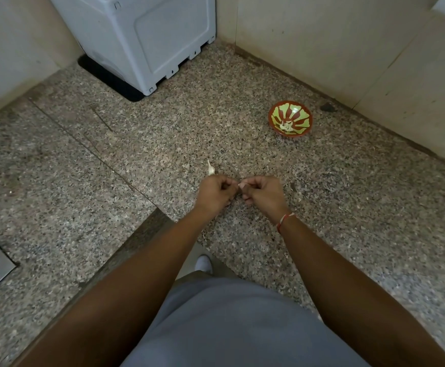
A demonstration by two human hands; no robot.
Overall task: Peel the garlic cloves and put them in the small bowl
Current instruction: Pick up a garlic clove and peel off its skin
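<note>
On the speckled granite surface [136, 144], a garlic clove [240, 184], apparently, was pinched between both hands: left hand [214, 193], right hand [262, 193]. Light, papery-skinned, it was best nipped at its tip. The small bowl [290, 118] sat well apart.

Speckled polished granite counter [242, 83], glossy glazed small bowl [275, 112], smooth plastic appliance [142, 35]

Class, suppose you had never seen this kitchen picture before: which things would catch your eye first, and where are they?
First the two hands, left hand and right hand, curled close together at the centre over the speckled counter, working at something small and pale between them. Next the red and green bowl far right near the wall, with pale cloves in it. A garlic piece lies just beyond the left hand.
</note>
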